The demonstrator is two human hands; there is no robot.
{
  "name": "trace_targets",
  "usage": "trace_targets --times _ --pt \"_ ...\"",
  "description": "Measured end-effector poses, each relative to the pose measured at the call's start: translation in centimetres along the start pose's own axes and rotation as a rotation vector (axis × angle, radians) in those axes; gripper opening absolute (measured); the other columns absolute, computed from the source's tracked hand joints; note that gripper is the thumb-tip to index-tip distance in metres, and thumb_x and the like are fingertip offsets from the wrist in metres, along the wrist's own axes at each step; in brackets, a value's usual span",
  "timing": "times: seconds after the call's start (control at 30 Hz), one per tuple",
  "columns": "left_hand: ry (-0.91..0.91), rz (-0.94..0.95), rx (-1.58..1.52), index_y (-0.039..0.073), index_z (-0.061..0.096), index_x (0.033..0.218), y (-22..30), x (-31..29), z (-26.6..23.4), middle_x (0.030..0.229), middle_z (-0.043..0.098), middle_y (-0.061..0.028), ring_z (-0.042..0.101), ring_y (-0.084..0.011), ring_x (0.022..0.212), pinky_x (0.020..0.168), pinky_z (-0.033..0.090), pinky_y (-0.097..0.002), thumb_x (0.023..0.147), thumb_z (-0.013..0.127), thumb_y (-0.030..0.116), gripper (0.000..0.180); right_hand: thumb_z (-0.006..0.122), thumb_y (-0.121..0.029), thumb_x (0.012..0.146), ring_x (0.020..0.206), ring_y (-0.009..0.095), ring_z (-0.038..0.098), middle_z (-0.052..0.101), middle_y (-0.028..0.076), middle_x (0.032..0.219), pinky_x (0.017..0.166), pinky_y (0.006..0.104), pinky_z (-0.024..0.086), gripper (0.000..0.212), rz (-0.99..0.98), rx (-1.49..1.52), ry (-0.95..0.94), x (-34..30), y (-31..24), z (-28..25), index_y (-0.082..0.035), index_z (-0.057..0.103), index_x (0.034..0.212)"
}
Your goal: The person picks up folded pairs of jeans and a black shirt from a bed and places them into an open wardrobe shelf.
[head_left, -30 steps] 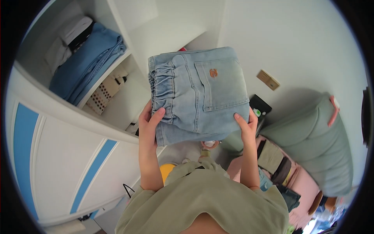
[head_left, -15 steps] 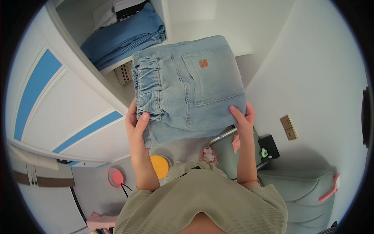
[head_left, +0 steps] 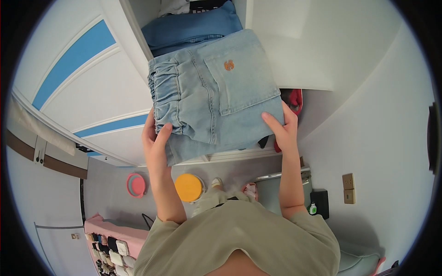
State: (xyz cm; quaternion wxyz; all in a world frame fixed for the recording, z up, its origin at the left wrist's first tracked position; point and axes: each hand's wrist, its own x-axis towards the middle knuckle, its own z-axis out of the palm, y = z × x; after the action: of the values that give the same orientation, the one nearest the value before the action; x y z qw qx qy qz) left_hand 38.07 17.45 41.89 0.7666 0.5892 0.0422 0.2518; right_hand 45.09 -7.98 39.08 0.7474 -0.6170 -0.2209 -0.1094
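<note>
A folded pair of light-blue jeans (head_left: pixel 244 96) is held out flat in front of me. Its gathered elastic waistband lies to the left, and a pocket with a small orange patch faces up. My left hand (head_left: pixel 156 138) grips the near left corner, thumb on top and fingers underneath. At the near right edge my right hand (head_left: pixel 282 126) pinches the denim the same way. Just beyond, darker blue folded jeans (head_left: pixel 193 25) lie in a wardrobe compartment, partly covered in view by the held pair.
White wardrobe doors (head_left: pixel 92 87) with blue stripes stand at left. A white shelf panel (head_left: pixel 299 64) is at right, with red items (head_left: pixel 294 99) below. On the floor are a pink basin (head_left: pixel 130 186) and a round yellow-topped stool (head_left: pixel 189 187). A grey-green seat (head_left: pixel 269 195) stands near my right arm.
My view has turned left, so the wardrobe compartment sits further right in the picture. The held jeans have shifted slightly up and left, now overlapping the darker jeans more in view. Both grips are unchanged.
</note>
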Motion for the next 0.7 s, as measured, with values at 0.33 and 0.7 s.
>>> trace_targets --times 0.33,0.7 --pt "-0.152 0.19 0.042 -0.011 0.039 0.128 -0.8 8.6 0.3 0.118 0.054 -0.0137 0.051 -0.0176 0.108 0.095 0.035 -0.0272 0.076 0.061 0.008 0.059 0.061 -0.006 0.082 0.086 0.01 0.055 0.063 0.008 0.095 0.08 0.0243 0.044 0.038 -0.058 -0.161 0.039 5.9 1.2 3.6 0.007 0.052 0.116" --pt "-0.173 0.378 0.108 -0.013 0.039 0.127 -0.8 17.0 0.9 0.117 0.054 -0.0166 0.052 -0.0179 0.107 0.095 0.036 -0.0275 0.074 0.06 0.005 0.059 0.061 -0.005 0.082 0.087 0.01 0.055 0.063 0.008 0.097 0.081 0.0243 0.044 0.038 -0.187 -0.251 0.163 12.2 4.0 7.5 0.007 0.052 0.117"
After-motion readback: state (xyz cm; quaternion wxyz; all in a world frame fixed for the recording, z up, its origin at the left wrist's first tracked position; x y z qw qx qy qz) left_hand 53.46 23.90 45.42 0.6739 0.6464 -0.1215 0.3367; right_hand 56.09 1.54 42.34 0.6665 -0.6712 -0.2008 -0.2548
